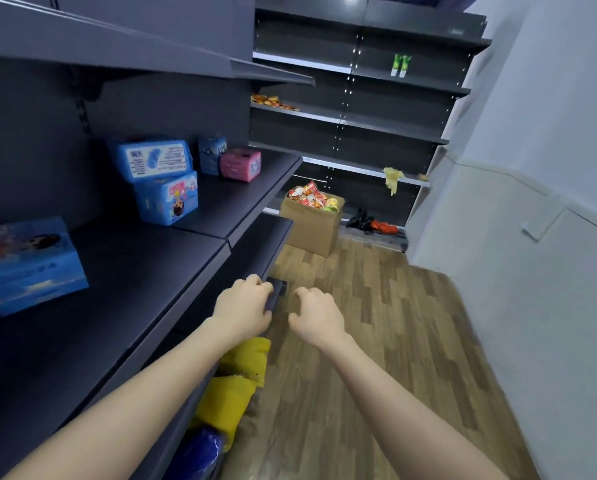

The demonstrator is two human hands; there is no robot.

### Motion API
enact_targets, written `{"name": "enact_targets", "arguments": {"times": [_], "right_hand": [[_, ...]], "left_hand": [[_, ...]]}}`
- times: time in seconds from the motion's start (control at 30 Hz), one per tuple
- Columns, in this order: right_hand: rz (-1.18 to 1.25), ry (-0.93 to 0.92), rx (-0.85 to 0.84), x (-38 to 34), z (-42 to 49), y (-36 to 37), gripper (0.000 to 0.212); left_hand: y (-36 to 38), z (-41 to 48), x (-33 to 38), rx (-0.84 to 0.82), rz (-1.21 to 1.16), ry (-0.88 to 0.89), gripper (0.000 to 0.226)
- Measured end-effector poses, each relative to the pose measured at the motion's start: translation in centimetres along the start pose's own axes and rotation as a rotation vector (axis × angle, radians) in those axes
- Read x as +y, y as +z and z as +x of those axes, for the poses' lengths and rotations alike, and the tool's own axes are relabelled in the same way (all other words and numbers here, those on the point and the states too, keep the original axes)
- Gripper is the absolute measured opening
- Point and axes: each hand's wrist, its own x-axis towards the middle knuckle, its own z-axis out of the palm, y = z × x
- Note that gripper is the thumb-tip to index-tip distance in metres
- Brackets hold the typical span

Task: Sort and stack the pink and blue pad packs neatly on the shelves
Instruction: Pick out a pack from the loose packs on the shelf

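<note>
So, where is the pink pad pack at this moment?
In the head view the pink pad pack stands on the dark shelf at the left, far end, beside a small blue pack.

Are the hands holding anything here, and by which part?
No pad pack. The left hand touches a dark object; whether it grips cannot be told. Right hand empty.
</note>
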Motion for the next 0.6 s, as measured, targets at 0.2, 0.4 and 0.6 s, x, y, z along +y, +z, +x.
{"name": "enact_targets", "arguments": {"times": [0.2, 0.4, 0.6], "right_hand": [[0.018, 0.005, -0.004, 3.7, 5.0, -1.1, 0.046], [0.024, 0.052, -0.024, 7.6, 8.6, -1.8, 0.042], [0.036, 0.075, -0.054, 10.0, 12.0, -1.4, 0.042]], "left_hand": [[1.3, 5.9, 1.6, -0.023, 0.003, -0.021, 0.043], [2.5, 10.5, 3.7, -0.049, 0.008, -0.005, 0.04], [3.9, 15.0, 4.9, -0.089, 0.013, 0.018, 0.046]]}}
